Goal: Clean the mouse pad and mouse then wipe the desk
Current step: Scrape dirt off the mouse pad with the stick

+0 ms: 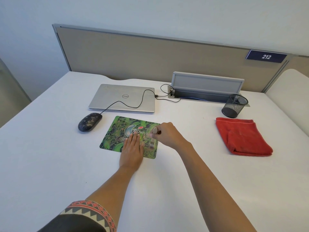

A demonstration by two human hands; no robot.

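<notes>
Left hand (132, 151) pins the mouse pad (113, 136); right hand (167, 133) holds a small pale tool (153, 139) over it.
Left fingers straight and pressed together, flat on the pad's near-right part. Right thumb and fingers pinch the tool, which is blurred, tip down at the pad's right edge. Pad lies mid-desk (50, 156); mouse (89, 122) just left of it, off the pad, in front of the closed laptop (120, 97). Folded red cloth (242, 138) well to the right, near the mesh cup (235, 105).

Green swirly mouse pad (115, 131); speckled black mouse (90, 122); red cloth (242, 138) (plain).
</notes>
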